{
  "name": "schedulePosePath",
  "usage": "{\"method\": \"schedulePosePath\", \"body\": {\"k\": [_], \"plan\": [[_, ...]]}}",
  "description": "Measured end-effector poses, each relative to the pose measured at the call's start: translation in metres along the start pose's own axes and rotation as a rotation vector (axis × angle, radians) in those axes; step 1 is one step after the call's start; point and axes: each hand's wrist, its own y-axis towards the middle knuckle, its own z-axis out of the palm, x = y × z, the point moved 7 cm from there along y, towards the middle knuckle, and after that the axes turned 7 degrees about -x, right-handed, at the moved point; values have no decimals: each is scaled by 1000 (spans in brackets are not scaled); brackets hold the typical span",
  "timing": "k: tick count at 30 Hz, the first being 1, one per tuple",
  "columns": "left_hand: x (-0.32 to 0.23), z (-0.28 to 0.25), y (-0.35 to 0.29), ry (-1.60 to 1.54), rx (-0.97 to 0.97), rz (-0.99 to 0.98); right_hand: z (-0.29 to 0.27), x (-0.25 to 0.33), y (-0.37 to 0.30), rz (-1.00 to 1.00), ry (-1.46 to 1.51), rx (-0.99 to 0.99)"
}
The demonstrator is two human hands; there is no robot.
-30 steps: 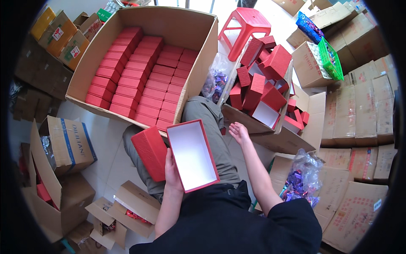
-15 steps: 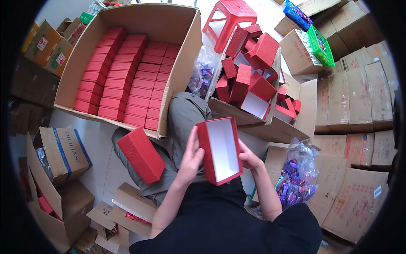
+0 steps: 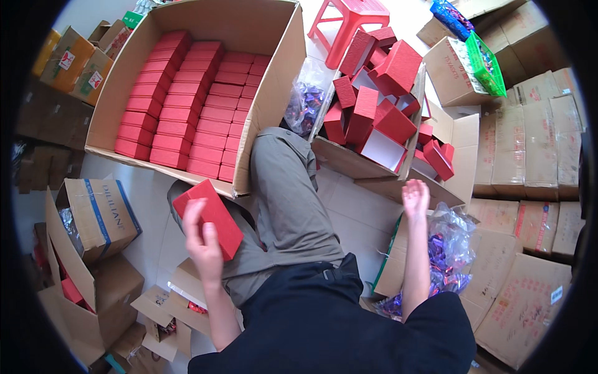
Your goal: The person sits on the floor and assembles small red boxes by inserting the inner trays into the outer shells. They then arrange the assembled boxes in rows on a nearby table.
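A closed red cardboard box (image 3: 217, 212) rests slantwise on my left thigh. My left hand (image 3: 202, 243) overlaps its near left side, fingers apart; whether they touch the box I cannot tell. My right hand (image 3: 415, 197) is raised off to the right with nothing in it, its fingers stretched out. Beyond that hand stands a carton (image 3: 358, 163) heaped with loose red box parts (image 3: 389, 124), some showing white insides. Ahead on the left, a large carton (image 3: 268, 93) holds rows of stacked red boxes (image 3: 168, 128).
Clear bags of purple-wrapped pieces (image 3: 439, 255) lie by my right forearm and between the cartons (image 3: 305, 103). A red plastic stool (image 3: 355, 19) stands at the back. Open cartons (image 3: 99, 218) crowd the left; brown cartons (image 3: 511, 149) are stacked along the right.
The open white-lined red box has left both hands; where it is now I cannot make out. My left hand moved left to the box on my thigh, my right hand moved right and forward.
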Motion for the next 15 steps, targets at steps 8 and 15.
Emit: {"method": "schedulePosePath", "body": {"k": [8, 15], "plan": [[93, -35, -11, -1, -190, -471, 58, -239, -19, 641, -547, 384], [83, -23, -4, 84, -226, -487, 34, -362, 70, 668, -822, -74]]}}
